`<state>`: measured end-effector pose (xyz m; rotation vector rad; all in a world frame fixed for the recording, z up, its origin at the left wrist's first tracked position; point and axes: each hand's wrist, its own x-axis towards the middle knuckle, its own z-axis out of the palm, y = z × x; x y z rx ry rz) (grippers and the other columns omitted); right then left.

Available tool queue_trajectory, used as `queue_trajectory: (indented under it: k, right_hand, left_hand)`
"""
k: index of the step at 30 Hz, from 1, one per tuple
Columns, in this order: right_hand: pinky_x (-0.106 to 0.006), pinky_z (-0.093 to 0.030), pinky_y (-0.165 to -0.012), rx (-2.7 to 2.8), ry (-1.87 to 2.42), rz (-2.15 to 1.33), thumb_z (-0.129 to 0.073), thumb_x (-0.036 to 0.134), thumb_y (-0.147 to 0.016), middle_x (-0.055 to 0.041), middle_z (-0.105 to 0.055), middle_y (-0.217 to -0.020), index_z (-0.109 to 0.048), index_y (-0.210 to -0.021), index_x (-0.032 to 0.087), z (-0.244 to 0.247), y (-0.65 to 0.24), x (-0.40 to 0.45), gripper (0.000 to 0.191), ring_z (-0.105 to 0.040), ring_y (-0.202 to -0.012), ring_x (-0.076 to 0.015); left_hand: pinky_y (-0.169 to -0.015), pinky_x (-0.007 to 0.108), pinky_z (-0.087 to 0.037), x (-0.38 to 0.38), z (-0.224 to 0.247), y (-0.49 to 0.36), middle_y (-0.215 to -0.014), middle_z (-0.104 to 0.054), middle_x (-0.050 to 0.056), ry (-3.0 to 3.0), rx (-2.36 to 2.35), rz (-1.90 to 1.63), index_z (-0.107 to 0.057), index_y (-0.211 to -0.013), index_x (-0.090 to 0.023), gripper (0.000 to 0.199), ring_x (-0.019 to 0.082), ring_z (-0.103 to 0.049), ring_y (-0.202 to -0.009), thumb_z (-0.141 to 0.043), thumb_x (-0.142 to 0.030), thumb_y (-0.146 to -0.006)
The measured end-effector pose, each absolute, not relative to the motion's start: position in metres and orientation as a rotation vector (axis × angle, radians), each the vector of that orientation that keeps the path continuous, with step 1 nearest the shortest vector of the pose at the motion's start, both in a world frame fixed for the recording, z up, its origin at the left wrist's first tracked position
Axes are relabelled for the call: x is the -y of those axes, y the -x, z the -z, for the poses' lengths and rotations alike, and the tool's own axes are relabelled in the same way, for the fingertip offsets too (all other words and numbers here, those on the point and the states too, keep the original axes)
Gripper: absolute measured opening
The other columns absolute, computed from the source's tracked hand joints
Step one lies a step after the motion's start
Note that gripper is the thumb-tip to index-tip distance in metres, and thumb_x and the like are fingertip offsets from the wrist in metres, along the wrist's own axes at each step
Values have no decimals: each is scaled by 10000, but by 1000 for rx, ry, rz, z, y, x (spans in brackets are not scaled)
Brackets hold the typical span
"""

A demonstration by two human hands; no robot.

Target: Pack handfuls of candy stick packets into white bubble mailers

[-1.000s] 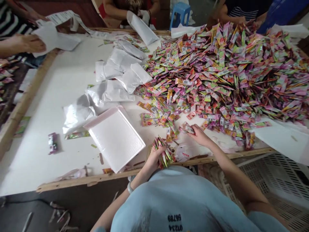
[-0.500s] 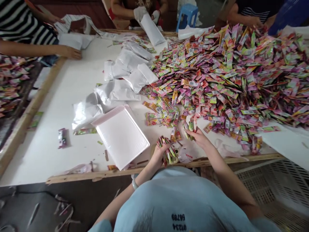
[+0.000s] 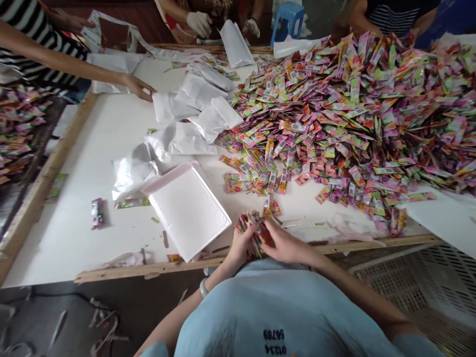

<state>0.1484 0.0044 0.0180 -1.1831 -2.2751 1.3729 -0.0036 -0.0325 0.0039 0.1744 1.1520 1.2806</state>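
Observation:
A thick bundle of colourful snack sachets [image 3: 256,239] is gathered at the table's front edge, close to my body. My left hand [image 3: 241,243] wraps round it from the left side, thumb over the top. On the other side my right hand [image 3: 280,242] closes on the same bundle, its fingers against the sachets. Just left of my hands lies a white bubble mailer [image 3: 189,210] with a pinkish flap. A few loose sachets [image 3: 256,177] lie on the table beyond the bundle.
A large heap of sachets [image 3: 334,109] covers the table's right side. Several filled white pouches [image 3: 201,91] lie mid-table. A co-worker's hand [image 3: 139,88] touches one at left; gloved hands [image 3: 200,24] are across the table. A white plastic crate [image 3: 420,287] stands below at right.
My right hand has brought its few sachets left and down to the bundle in my left hand. The striped-shirt co-worker's hand has reached right to a pouch. Gloved hands have released the upright pouch.

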Motion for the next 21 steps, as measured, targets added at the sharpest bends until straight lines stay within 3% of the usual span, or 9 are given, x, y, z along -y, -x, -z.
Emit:
queue_trajectory:
  k: [2, 5, 8, 10, 12, 16, 18, 21]
  right_hand:
    - [-378, -567, -863, 2223, 1254, -1420, -605, 399, -929, -100, -718, -1055, -654, -1108, 201, -22, -154, -29, 271, -697, -967, -251]
    - [-374, -531, -758, 2150, 1798, -1018, -580, 469, -946, -118, -700, -949, -614, -1030, 169, -14, -147, -65, 314, -681, -886, -276]
    - [-378, -506, -752, 2172, 2062, -797, -656, 357, -883, -182, -659, -1097, -550, -1084, 153, 3, -139, -74, 305, -645, -1021, -332]
    - [-365, -494, -784, 2233, 1968, -914, -651, 214, -826, -143, -653, -1055, -537, -962, 197, 12, -149, -62, 179, -638, -1008, -310]
    - [-349, -487, -800, 2241, 1860, -1014, -610, 124, -774, -90, -647, -970, -498, -869, 229, 15, -171, -50, 181, -641, -941, -271]
    - [-337, -498, -722, 2060, 2014, -1013, -465, 170, -881, -49, -654, -831, -487, -1064, 208, 12, -210, -66, 189, -666, -786, -249]
    - [-358, -505, -750, 1943, 2125, -927, -399, 247, -953, -103, -693, -902, -462, -1207, 161, 12, -209, -95, 276, -692, -860, -279]
    - [-401, -504, -856, 1859, 2279, -775, -508, 434, -953, -230, -689, -1143, -522, -1243, 113, 15, -187, -136, 432, -676, -1082, -347]
  left_hand:
    - [-791, 318, -562, 36, -5, 6, -841, -738, 23, -153, -1136, -1286, -672, -962, -163, 498, 191, -701, -761, -943, -334, -581]
    - [-766, 302, -573, 34, -7, 5, -832, -734, 16, -162, -1163, -1311, -670, -957, -162, 499, 183, -701, -746, -943, -320, -570]
    - [-761, 312, -589, 29, -9, 3, -811, -729, 7, -148, -1175, -1321, -663, -957, -168, 495, 180, -703, -722, -934, -336, -578]
    - [-772, 324, -597, 28, -9, 4, -798, -727, 3, -139, -1162, -1309, -662, -952, -170, 513, 185, -711, -723, -943, -338, -558]
    - [-769, 326, -602, 28, -9, 6, -792, -728, 2, -121, -1150, -1300, -663, -949, -171, 533, 189, -718, -723, -956, -336, -536]
    - [-717, 322, -605, 27, -8, 5, -780, -736, 8, -93, -1125, -1256, -654, -936, -169, 542, 183, -718, -670, -965, -344, -528]
    - [-693, 305, -599, 25, -10, 1, -755, -729, -7, -95, -1115, -1253, -648, -918, -173, 547, 170, -710, -646, -972, -345, -513]
    - [-679, 278, -585, 25, -15, -3, -737, -719, -17, -142, -1106, -1273, -656, -893, -165, 539, 154, -698, -641, -980, -341, -501]
